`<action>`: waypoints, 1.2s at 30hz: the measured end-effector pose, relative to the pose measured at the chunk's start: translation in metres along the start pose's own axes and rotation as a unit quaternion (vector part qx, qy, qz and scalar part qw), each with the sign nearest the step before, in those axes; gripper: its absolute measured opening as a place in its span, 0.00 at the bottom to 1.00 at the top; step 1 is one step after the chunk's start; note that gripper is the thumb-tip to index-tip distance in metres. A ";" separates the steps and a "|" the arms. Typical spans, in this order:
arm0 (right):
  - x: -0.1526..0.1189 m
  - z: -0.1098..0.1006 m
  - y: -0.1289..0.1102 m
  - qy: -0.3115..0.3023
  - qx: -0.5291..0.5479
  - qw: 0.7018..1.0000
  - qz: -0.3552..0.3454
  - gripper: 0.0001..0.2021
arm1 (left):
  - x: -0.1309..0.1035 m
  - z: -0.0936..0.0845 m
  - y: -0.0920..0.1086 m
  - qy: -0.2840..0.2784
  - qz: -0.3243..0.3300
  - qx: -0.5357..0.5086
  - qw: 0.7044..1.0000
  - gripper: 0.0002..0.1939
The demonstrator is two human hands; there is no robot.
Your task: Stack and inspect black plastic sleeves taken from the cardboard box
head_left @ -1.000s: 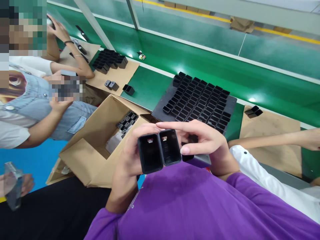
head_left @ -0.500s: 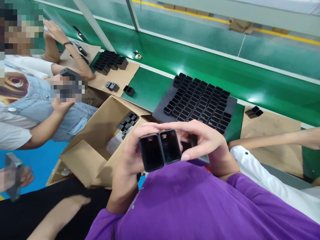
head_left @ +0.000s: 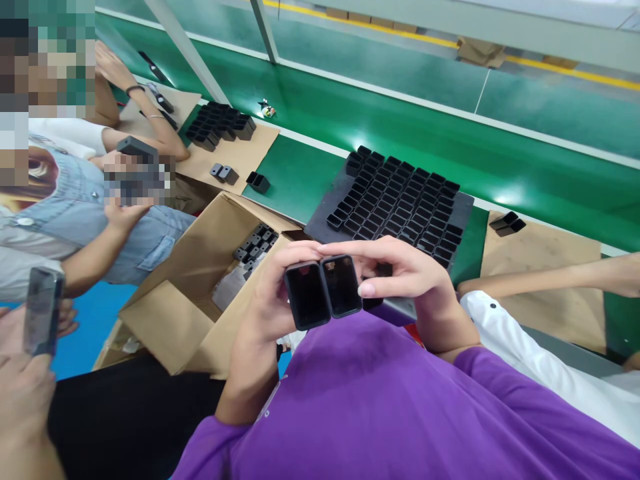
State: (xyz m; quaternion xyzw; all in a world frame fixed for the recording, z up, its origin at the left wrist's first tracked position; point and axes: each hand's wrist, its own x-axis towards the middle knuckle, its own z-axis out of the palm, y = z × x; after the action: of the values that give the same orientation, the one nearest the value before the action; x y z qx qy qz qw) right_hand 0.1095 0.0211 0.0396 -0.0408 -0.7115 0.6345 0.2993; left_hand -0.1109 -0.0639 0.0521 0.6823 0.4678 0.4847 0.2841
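Note:
Two black rectangular cases sit side by side in front of my chest, their hollow ends facing me. Around the outer side of the left case (head_left: 307, 295) wrap the fingers of my left hand (head_left: 273, 293). My right hand (head_left: 405, 270) grips the right case (head_left: 341, 285), index finger along the top and thumb at its right edge. Part of another dark item (head_left: 376, 299) shows beneath my right palm, mostly hidden. Beyond my hands, a dark board (head_left: 323, 213) on the green table (head_left: 287, 167) carries rows of similar black cases (head_left: 395, 200).
An open cardboard box (head_left: 195, 260) with dark parts stands at my left. Co-workers' hands hold a dark case (head_left: 137, 148) and a phone-like object (head_left: 43, 310) there. At right, a person's forearm (head_left: 545, 277) crosses a cardboard sheet (head_left: 575, 313) with two cases beyond.
My hands and the two cases have risen slightly and tilted a little. At far left, the phone-like object has turned more upright, and a co-worker's other hand has come up to it.

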 end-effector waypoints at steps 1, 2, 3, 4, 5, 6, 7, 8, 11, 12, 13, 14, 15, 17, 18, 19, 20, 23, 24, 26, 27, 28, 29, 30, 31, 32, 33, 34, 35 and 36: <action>0.000 0.000 0.000 0.000 -0.004 1.000 0.007 0.30 | 0.001 -0.002 -0.003 -0.016 0.009 -0.020 1.000 0.24; 0.000 -0.001 0.000 0.002 -0.008 1.000 0.016 0.30 | 0.001 -0.004 -0.006 -0.031 0.020 -0.039 0.999 0.25; 0.000 -0.001 0.000 0.004 -0.011 1.000 0.025 0.29 | 0.002 -0.005 -0.010 -0.042 0.030 -0.052 0.997 0.27; 0.000 -0.002 0.000 0.006 -0.013 0.999 0.033 0.28 | 0.003 -0.006 -0.013 -0.046 0.036 -0.055 0.997 0.29; 0.000 -0.003 0.001 0.009 -0.018 0.999 0.039 0.28 | 0.003 -0.006 -0.017 -0.050 0.040 -0.054 0.997 0.29; -0.001 -0.003 0.002 0.013 -0.029 0.999 0.043 0.27 | 0.004 -0.006 -0.020 -0.052 0.043 -0.051 0.996 0.29; -0.001 -0.004 0.003 0.019 -0.046 0.998 0.045 0.27 | 0.004 -0.005 -0.023 -0.052 0.044 -0.050 0.996 0.29; -0.002 -0.005 0.004 0.027 -0.068 0.996 0.049 0.26 | 0.005 -0.004 -0.026 -0.051 0.046 -0.052 0.996 0.29; -0.005 -0.008 0.004 0.057 -0.126 0.988 0.066 0.26 | 0.005 -0.001 -0.034 -0.054 0.058 -0.058 0.995 0.31; -0.006 -0.008 0.004 0.064 -0.134 0.986 0.071 0.26 | 0.006 -0.001 -0.036 -0.055 0.056 -0.057 0.995 0.31; -0.008 -0.008 0.003 0.073 -0.138 0.985 0.073 0.27 | 0.006 0.000 -0.037 -0.057 0.051 -0.054 0.996 0.32; -0.009 -0.007 0.002 0.085 -0.141 0.984 0.074 0.28 | 0.007 0.000 -0.038 -0.059 0.047 -0.051 0.996 0.33; -0.010 -0.007 0.000 0.100 -0.146 0.982 0.073 0.28 | 0.007 0.000 -0.038 -0.059 0.042 -0.047 0.996 0.33; -0.013 -0.004 -0.003 0.134 -0.160 0.976 0.069 0.26 | 0.008 0.000 -0.038 -0.052 0.038 -0.033 0.997 0.33; -0.015 -0.002 -0.005 0.150 -0.171 0.971 0.068 0.24 | 0.008 0.000 -0.038 -0.047 0.041 -0.022 0.998 0.33; -0.017 0.000 -0.006 0.165 -0.184 0.967 0.066 0.23 | 0.008 0.000 -0.037 -0.042 0.046 -0.007 0.998 0.33; -0.018 0.002 -0.008 0.181 -0.198 0.961 0.066 0.22 | 0.009 0.001 -0.037 -0.037 0.050 0.010 0.998 0.32; -0.022 0.007 -0.014 0.224 -0.228 0.945 0.072 0.21 | 0.009 0.002 -0.036 -0.020 0.053 0.066 0.996 0.31; -0.022 0.008 -0.015 0.228 -0.236 0.942 0.074 0.20 | 0.009 0.003 -0.036 -0.012 0.057 0.088 0.994 0.31; -0.020 0.011 -0.016 0.214 -0.256 0.940 0.077 0.15 | 0.011 0.004 -0.035 0.008 0.081 0.139 0.987 0.31; -0.019 0.013 -0.015 0.203 -0.271 0.938 0.078 0.13 | 0.011 0.004 -0.035 0.020 0.097 0.167 0.981 0.31; -0.017 0.015 -0.013 0.197 -0.287 0.934 0.081 0.13 | 0.012 0.005 -0.034 0.034 0.115 0.192 0.974 0.31; -0.014 0.017 -0.011 0.196 -0.302 0.929 0.087 0.13 | 0.012 0.007 -0.034 0.048 0.132 0.215 0.966 0.31; -0.011 0.020 -0.009 0.199 -0.314 0.923 0.096 0.13 | 0.012 0.009 -0.035 0.065 0.147 0.235 0.959 0.31; -0.008 0.023 -0.006 0.205 -0.324 0.917 0.108 0.14 | 0.011 0.011 -0.036 0.082 0.160 0.253 0.951 0.31; -0.005 0.027 -0.002 0.213 -0.329 0.912 0.122 0.14 | 0.011 0.013 -0.038 0.098 0.170 0.269 0.943 0.31; -0.002 0.029 0.001 0.220 -0.329 0.908 0.136 0.13 | 0.010 0.016 -0.041 0.113 0.178 0.282 0.936 0.31; 0.001 0.032 0.005 0.227 -0.324 0.907 0.147 0.13 | 0.008 0.019 -0.045 0.125 0.183 0.293 0.930 0.32; 0.003 0.033 0.009 0.233 -0.315 0.907 0.154 0.12 | 0.007 0.022 -0.049 0.135 0.185 0.304 0.925 0.32; 0.005 0.033 0.013 0.238 -0.306 0.908 0.158 0.12 | 0.005 0.025 -0.053 0.144 0.184 0.312 0.921 0.32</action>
State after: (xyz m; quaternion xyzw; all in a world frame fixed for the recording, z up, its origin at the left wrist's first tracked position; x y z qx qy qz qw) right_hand 0.0851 -0.0033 0.0287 -0.3919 -0.7629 0.3956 0.3286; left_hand -0.1067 -0.0365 0.0002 0.7330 0.4976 0.4510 -0.1080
